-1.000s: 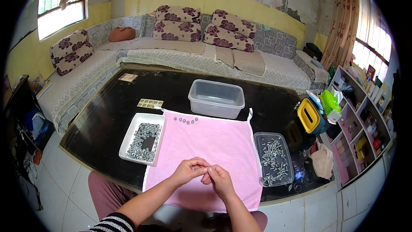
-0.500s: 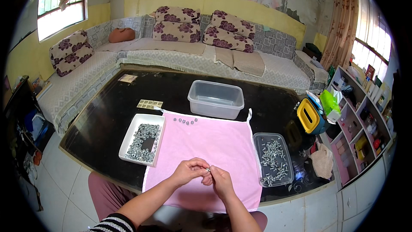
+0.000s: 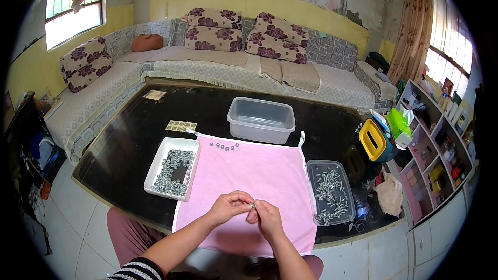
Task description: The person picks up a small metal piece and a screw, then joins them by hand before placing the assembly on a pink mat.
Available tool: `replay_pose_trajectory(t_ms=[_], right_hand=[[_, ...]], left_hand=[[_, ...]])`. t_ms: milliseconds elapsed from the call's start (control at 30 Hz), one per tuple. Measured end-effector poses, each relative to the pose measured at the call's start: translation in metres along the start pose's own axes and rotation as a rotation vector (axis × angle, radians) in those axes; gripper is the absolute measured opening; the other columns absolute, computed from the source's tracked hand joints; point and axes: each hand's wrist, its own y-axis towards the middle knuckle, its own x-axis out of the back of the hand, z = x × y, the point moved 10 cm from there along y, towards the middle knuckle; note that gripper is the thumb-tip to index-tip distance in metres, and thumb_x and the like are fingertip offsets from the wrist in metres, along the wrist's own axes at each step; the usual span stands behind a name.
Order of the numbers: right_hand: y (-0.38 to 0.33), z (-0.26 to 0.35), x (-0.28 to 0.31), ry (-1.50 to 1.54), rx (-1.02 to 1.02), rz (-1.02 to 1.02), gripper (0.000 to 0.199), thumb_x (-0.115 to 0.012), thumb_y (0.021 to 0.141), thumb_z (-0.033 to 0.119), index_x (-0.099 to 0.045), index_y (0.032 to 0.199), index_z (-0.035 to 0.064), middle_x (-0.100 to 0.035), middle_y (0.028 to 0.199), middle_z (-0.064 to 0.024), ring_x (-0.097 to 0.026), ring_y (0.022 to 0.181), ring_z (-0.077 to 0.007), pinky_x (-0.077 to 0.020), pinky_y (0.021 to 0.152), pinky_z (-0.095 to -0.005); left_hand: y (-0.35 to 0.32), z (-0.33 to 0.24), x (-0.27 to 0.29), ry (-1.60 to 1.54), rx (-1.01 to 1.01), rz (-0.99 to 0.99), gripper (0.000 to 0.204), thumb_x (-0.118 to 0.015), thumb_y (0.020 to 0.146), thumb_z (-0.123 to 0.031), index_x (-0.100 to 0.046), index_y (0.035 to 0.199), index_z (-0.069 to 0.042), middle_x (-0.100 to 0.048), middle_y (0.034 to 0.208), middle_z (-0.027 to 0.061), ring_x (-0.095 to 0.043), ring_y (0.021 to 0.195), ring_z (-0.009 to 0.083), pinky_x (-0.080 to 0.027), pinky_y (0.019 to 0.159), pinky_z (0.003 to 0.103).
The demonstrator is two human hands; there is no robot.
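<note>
My left hand and my right hand meet over the near part of a pink cloth, fingertips pinched together on a small metal bolt with a nut. A white tray of metal nuts lies left of the cloth. Right of the cloth sits a clear tray of bolts. Several small assembled pieces lie in a row near the cloth's far edge.
An empty clear plastic tub stands beyond the cloth on the black table. A yellow container sits at the table's right end, shelves farther right. A sofa with patterned cushions runs behind and to the left.
Both hands stay together over the cloth; the fingers have shifted slightly on the small piece. Nothing else moved.
</note>
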Motion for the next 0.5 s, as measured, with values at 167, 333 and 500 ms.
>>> replay_pose_trajectory(t_ms=[167,333,500], right_hand=[[-0.0002,0.0010,-0.0029,-0.004,0.011,-0.010,0.026,-0.043,0.092,0.022,-0.053,0.083,-0.0006,-0.057,0.064,-0.0087,-0.052,0.056,-0.0132,-0.0427,0.053,-0.0236],[0.0002,0.0021,-0.0020,0.008,0.004,-0.045,0.026,-0.042,0.092,0.022,-0.053,0.084,-0.0005,-0.057,0.064,-0.0088,-0.052,0.056,-0.0133,-0.0434,0.054,-0.0236],[-0.0001,-0.0012,-0.0010,0.021,-0.004,0.008,0.028,-0.044,0.092,0.025,-0.054,0.083,0.0001,-0.056,0.062,-0.0065,-0.051,0.054,-0.0112,-0.0426,0.053,-0.0227]], left_hand=[[0.0004,-0.0004,0.0000,0.000,-0.002,0.001,0.011,-0.058,0.080,0.003,-0.060,0.091,0.001,-0.055,0.101,0.0070,-0.054,0.091,0.0132,-0.045,0.081,0.026],[0.0007,0.0017,0.0020,-0.009,0.000,-0.003,0.012,-0.058,0.080,0.002,-0.060,0.092,0.001,-0.054,0.100,0.0068,-0.054,0.090,0.0131,-0.045,0.081,0.026],[-0.0004,-0.0020,-0.0013,0.008,-0.007,0.000,0.012,-0.058,0.080,0.002,-0.060,0.092,0.001,-0.054,0.101,0.0068,-0.054,0.090,0.0131,-0.046,0.080,0.025]])
